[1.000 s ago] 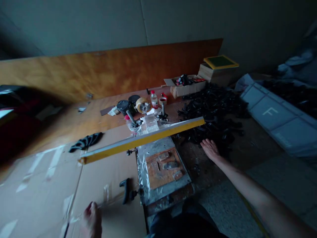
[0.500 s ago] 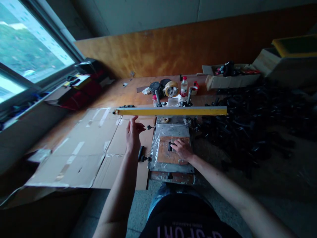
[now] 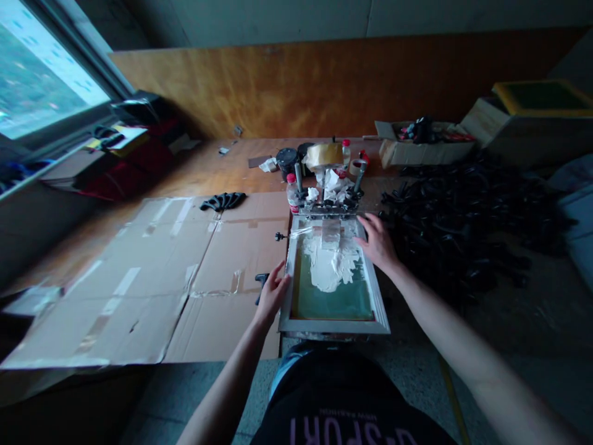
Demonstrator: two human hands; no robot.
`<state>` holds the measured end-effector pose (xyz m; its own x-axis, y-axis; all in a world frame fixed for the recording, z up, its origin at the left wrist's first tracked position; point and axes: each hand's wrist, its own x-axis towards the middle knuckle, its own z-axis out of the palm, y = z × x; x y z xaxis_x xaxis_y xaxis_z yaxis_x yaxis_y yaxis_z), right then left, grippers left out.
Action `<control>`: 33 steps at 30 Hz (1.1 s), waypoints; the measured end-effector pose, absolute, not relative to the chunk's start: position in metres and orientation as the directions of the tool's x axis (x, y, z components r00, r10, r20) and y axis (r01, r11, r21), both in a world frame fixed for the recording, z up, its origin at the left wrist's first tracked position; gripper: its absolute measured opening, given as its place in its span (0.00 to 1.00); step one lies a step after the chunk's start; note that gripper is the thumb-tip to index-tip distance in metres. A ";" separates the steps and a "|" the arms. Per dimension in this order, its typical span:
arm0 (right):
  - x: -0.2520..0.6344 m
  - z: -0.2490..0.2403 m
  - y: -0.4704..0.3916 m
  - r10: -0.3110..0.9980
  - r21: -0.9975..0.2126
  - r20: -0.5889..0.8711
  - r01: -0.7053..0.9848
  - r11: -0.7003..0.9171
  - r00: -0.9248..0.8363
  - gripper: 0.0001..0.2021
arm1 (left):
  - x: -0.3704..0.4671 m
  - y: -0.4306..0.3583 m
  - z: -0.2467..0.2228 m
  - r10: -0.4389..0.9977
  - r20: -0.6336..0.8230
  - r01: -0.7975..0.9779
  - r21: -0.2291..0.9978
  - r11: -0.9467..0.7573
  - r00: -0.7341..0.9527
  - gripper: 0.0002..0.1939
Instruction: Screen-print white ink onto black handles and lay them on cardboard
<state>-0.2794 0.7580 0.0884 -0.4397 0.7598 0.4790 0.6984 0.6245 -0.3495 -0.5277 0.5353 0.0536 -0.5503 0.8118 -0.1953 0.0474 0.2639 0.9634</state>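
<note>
The screen frame (image 3: 380, 309), raised earlier, now lies lowered by the surface's (image 3: 199, 168) near edge, so the board there is covered. The left hand (image 3: 273, 292) and right hand (image 3: 378, 242) flank it, each grip parted.

This looks like a small printing workshop. A screen-printing frame (image 3: 333, 326) with green mesh and thick white paste (image 3: 327, 272) spread across it lies at the clamps (image 3: 324, 211) on a wooden counter (image 3: 210, 165). Behind it stand lidded black tubs (image 3: 287, 159) and a wide roll of tape (image 3: 324, 154). A large heap of black parts (image 3: 463, 235) covers the right side, flattened cardboard (image 3: 241, 247) the left. The grey wall (image 3: 278, 25) and rough grey floor (image 3: 185, 392) are plain and utilitarian.
</note>
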 end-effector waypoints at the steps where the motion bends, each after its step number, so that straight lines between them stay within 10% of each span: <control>1: -0.296 0.092 0.757 0.727 -0.306 0.466 0.680 0.667 -0.504 0.24 | -0.528 0.536 0.040 0.812 -0.224 0.045 0.955 0.293 -0.540 0.37; 8: -0.333 0.076 0.709 0.577 -0.199 0.116 0.550 0.811 -0.808 0.08 | -0.536 0.545 0.004 0.807 -0.225 0.197 0.902 0.385 -0.547 0.30; 13: -0.294 0.077 0.689 0.219 -0.211 0.119 0.190 0.959 -0.969 0.12 | -0.537 0.544 0.003 0.798 -0.233 0.196 0.896 0.399 -0.556 0.29; 22: -0.297 0.055 0.677 0.204 -0.090 0.348 0.184 0.979 -0.915 0.08 | -0.533 0.544 0.006 0.802 -0.281 0.063 0.928 0.367 -0.527 0.33; 33: -0.296 0.123 0.802 0.806 -0.528 0.401 0.610 0.591 -0.435 0.21 | -0.530 0.551 0.124 0.824 -0.180 -0.104 0.984 0.148 -0.537 0.30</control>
<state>-0.2957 0.8025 0.1228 -0.4345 0.8064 0.4012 0.6100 0.5912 -0.5276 -0.5298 0.5511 0.1240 -0.5374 0.8238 -0.1802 -0.1037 0.1475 0.9836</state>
